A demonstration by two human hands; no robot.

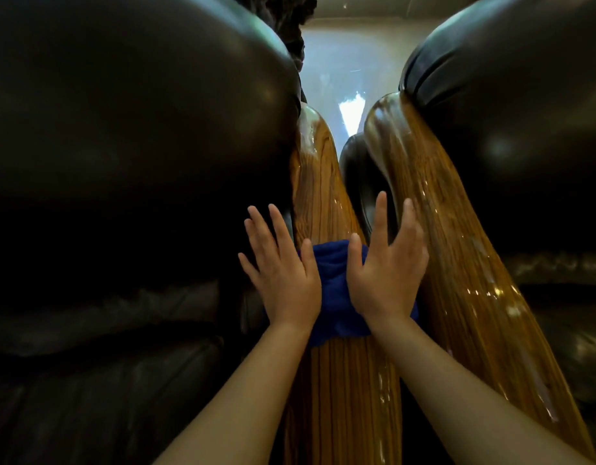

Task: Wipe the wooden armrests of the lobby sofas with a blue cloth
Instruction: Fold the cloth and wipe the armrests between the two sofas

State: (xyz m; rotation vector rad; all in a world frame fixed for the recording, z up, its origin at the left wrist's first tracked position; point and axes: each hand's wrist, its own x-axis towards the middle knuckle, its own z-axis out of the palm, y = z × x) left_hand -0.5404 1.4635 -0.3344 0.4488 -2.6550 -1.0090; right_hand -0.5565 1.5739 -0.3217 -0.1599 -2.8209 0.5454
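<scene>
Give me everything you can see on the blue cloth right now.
The blue cloth is a deep blue, soft, fleecy-looking fabric, bunched and draped across the top of the left wooden armrest, partway along its length. Both hands press on it with fingers spread: the left hand covers its left edge, the right hand its right edge, so only the wrinkled middle strip and a lower fold show. Its full size and shape are hidden. It does not appear to reach the right armrest.

Both hands flat, fingers spread: left hand [283,268], right hand [385,263]; forearms extended, palms apparently pressing down.
</scene>
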